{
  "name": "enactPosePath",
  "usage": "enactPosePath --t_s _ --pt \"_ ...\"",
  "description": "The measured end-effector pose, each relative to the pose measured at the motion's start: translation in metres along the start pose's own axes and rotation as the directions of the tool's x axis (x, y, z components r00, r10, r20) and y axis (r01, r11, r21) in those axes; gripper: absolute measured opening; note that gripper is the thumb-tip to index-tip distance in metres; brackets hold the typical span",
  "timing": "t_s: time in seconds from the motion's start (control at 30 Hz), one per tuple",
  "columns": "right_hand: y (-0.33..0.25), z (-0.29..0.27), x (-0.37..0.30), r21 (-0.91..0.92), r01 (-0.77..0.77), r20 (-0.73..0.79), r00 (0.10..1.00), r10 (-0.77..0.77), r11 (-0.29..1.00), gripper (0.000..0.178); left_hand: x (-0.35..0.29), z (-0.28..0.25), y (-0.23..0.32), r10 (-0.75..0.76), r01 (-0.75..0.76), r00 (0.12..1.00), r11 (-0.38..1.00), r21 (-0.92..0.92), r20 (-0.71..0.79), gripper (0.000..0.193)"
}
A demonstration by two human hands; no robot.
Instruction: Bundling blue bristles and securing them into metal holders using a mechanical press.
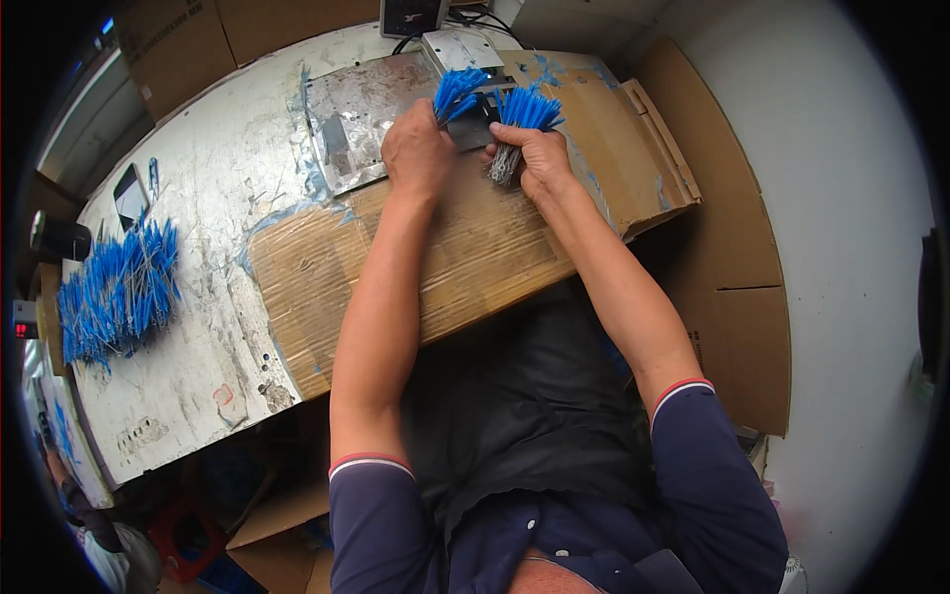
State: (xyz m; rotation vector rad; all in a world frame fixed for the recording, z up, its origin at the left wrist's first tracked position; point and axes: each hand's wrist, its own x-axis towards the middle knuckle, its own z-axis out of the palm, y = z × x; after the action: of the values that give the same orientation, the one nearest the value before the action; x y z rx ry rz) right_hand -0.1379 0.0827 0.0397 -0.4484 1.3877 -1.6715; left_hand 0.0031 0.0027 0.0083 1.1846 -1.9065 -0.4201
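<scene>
My left hand [416, 148] is closed around a small bunch of thin wire pieces [457, 94], whose blue ends fan out above the fist. Just to its right, my right hand [544, 158] grips a second, thicker bunch of wire pieces [529, 109]. Blue ends stick up from this bunch, and bare silvery ends hang below the fingers. Both bunches are held close together but apart, over the far edge of the cardboard-covered work surface [475, 238]. Beneath and behind the left hand lies a worn metal plate [351, 129].
A large heap of similar blue wire pieces [119, 287] lies on the white table [228, 247] at left. Near it are a phone [130, 198] and a dark cylinder [59, 238]. A metal device [460, 51] stands behind my hands. Cardboard [722, 218] and a wall [851, 247] border the right.
</scene>
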Motion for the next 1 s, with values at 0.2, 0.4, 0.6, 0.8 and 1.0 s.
enactPosePath --t_s 0.2,0.4,0.6,0.8,1.0 --pt "0.000 -0.001 -0.004 0.118 -0.028 0.002 1.000 0.028 0.993 0.015 -0.002 0.002 -0.003 0.070 -0.070 0.998 0.997 0.014 -0.011 0.022" --pt "-0.003 -0.002 -0.001 0.028 -0.007 -0.034 0.999 0.008 1.000 0.014 0.000 0.009 -0.005 0.142 -0.140 0.989 0.988 0.059 -0.042 0.019" --pt "-0.007 0.001 -0.011 -0.105 -0.087 0.095 0.991 0.097 0.991 0.014 0.003 0.003 -0.001 -0.082 0.060 0.979 0.991 -0.122 -0.185 0.008" --pt "-0.005 0.015 -0.022 -0.196 0.005 0.233 0.972 0.041 0.981 0.024 0.001 0.002 0.000 0.003 -0.026 0.999 0.834 -0.551 -0.042 0.014" --pt "0.001 0.003 -0.007 0.254 0.012 0.018 1.000 -0.017 0.967 0.009 0.007 0.002 0.000 -0.282 0.094 0.909 0.855 -0.509 -0.306 0.015"
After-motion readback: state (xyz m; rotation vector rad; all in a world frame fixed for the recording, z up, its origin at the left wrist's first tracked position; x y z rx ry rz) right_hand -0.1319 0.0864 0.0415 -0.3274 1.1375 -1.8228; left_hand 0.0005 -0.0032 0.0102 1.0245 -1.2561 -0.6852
